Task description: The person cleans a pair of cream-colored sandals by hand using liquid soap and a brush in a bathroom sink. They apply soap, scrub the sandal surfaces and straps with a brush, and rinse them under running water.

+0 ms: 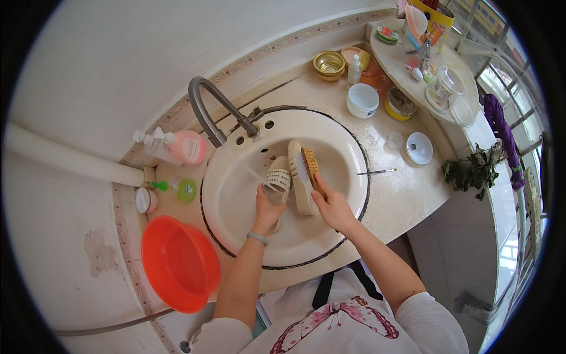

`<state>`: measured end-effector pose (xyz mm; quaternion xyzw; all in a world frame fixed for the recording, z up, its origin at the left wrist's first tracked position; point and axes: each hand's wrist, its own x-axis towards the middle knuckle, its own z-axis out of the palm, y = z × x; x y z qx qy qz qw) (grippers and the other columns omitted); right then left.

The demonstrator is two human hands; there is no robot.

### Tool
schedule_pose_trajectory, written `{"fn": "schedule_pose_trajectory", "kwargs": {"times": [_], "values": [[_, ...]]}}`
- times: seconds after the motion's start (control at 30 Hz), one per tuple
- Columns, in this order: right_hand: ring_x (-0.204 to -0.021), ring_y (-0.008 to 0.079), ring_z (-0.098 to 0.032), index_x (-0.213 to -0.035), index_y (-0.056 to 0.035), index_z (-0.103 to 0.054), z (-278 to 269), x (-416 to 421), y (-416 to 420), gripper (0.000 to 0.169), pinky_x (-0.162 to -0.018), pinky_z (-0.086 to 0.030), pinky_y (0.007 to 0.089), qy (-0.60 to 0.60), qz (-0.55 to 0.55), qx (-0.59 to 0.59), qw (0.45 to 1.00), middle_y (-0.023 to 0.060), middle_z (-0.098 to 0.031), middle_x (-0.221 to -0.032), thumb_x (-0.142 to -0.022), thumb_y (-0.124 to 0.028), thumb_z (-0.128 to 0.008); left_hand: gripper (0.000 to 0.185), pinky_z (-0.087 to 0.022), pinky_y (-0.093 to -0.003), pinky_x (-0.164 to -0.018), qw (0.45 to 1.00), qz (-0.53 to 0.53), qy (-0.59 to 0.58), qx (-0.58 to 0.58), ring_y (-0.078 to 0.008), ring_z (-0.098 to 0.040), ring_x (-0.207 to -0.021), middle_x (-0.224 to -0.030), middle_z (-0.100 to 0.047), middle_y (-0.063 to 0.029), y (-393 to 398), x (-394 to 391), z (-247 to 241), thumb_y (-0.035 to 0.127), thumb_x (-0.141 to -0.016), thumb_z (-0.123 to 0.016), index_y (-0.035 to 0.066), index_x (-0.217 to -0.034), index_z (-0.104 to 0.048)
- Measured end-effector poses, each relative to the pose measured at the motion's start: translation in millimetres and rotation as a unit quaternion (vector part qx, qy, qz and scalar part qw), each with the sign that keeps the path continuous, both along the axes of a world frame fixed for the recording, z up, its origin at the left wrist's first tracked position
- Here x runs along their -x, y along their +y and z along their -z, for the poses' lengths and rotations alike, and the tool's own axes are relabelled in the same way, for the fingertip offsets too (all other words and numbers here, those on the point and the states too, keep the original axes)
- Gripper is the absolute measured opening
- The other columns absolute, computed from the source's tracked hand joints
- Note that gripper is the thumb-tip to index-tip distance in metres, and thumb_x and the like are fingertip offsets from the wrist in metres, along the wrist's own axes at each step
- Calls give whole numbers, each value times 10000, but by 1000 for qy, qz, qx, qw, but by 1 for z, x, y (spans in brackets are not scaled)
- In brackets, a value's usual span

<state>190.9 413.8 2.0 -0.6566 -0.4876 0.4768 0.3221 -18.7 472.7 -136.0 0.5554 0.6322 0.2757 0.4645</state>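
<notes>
A pair of pale slippers lies in the white washbasin (230, 208). My left hand (269, 212) grips the left slipper (278, 178), whose strap bears printed writing. A translucent patch shows between thumb and fingers; whether it is water or clear plastic I cannot tell. The right slipper (303, 199) is tipped on its side against its mate. My right hand (331, 205) is closed around the handle of a wooden scrubbing brush (311, 163), its white bristles against the right slipper. From the curved metal faucet (212, 95), a thin stream of water falls towards the left slipper.
An orange-red plastic basin (177, 265) stands left of the sink, below soap pump bottles (188, 147) and a green bottle (185, 189). On the right counter are a thin paintbrush (376, 171), a white bowl (362, 101), golden bowls (329, 65) and wilted leaves (473, 170).
</notes>
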Motion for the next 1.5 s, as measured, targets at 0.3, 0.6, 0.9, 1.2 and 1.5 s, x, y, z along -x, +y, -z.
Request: {"fn": "schedule_pose_trajectory", "kwargs": {"times": [0.3,0.6,0.9,1.2,1.5], "values": [[-829,363,-566,-1268,-62,-386,20,5,-10,459,-744,-441,381,-137,-85,2,987,237,-575,-926,-836,-183,-480,793,-383,-321,-878,990,-2,-4,-143,-229,-448,-1029,-1108,-442,-149,8,-45,-19,138,-566,-780,-18,-1186,-311],[-799,387,-558,-1192,-30,-442,33,25,-25,441,-740,-446,420,-144,-193,35,970,269,-567,-853,-770,-157,-451,483,-475,-277,-699,955,-97,-161,231,-150,-576,-823,-999,-581,-108,-5,6,9,362,-838,-539,-46,-1093,-498],[-781,403,-563,-1047,5,-497,106,72,37,328,-704,-449,455,-213,-203,36,955,244,-590,-823,-817,-221,-437,420,-408,-264,-824,975,-86,-120,166,-163,-529,-945,-1027,-570,-109,-47,17,2,304,-915,-392,-42,-1132,-489],[-750,418,-565,-1031,35,-492,84,111,2,305,-696,-451,470,-155,-195,56,967,260,-582,-778,-828,-183,-420,460,-406,-346,-832,981,-156,6,117,-273,-536,-973,-1043,-567,-194,-44,15,-8,320,-930,-298,-50,-1137,-475],[-834,402,-558,-1034,-4,-508,129,103,62,333,-756,-441,458,-220,-177,88,955,252,-577,-894,-850,-245,-372,976,-400,-352,-887,991,59,121,-23,-327,-502,-1024,-1119,-496,-182,-64,25,-13,232,-595,-752,-2,-1329,-153]]}}
